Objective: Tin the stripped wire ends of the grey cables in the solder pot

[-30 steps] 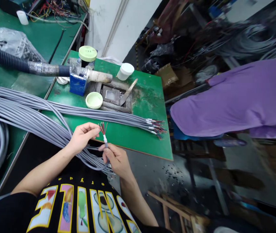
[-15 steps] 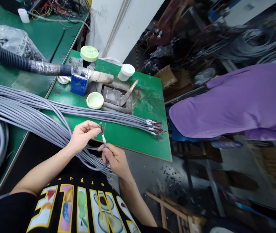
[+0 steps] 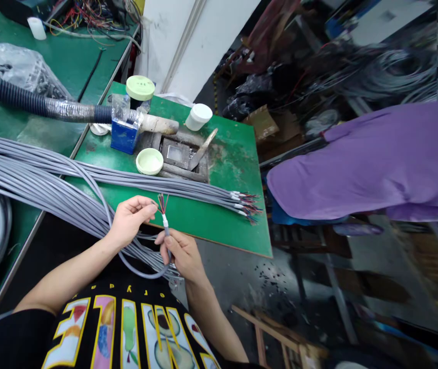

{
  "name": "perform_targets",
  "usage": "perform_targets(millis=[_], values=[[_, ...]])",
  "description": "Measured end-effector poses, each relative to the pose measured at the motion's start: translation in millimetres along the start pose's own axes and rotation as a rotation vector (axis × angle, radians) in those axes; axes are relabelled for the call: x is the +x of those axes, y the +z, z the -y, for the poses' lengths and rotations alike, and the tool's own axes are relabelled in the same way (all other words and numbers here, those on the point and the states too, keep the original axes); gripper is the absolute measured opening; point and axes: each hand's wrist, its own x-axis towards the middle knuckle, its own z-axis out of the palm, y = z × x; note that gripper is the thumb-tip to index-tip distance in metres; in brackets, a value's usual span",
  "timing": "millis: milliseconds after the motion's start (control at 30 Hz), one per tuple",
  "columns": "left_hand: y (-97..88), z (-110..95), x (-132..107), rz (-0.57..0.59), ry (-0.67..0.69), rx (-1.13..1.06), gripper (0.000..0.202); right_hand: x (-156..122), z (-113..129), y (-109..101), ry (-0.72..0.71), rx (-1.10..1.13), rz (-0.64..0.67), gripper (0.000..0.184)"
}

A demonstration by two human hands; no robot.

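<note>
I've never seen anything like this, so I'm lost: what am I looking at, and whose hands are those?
There's no machine here. These are a person's own bare hands, filmed by one camera worn on the head, looking forward and down, so the black printed T-shirt at the bottom is the wearer's. The right hand grips a grey cable just below its white sleeve, and coloured wires fan out from its end. The left hand is right beside those wires; whether it touches them is hard to tell. On the green board lies a bundle of grey cables with similar ends, near a blue box, a pale green lid and a white jar. Another person in a purple top is at the right.
</note>
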Motion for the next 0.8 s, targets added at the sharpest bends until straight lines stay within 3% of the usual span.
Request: perform_targets(millis=[233, 400, 500, 800], values=[[2.4, -2.3, 0.2, -0.015, 0.022, 0.008, 0.028, 2.9, -3.2, 1.1, 0.003, 0.110, 0.014, 0.043], [4.2, -6.5, -6.9, -0.097, 0.193, 0.042, 0.023, 4.1, -2.6, 1.7, 0.006, 0.107, 0.022, 0.044], [4.4, -9.2, -9.9, -0.074, 0.262, 0.109, 0.015, 4.9, 0.8, 2.5, 0.003, 0.077, 0.018, 0.043], [5.0, -8.1, -5.9, -0.133, 0.192, 0.050, 0.017, 4.9, -0.1, 3.8, -0.030, 0.056, 0.014, 0.040]])
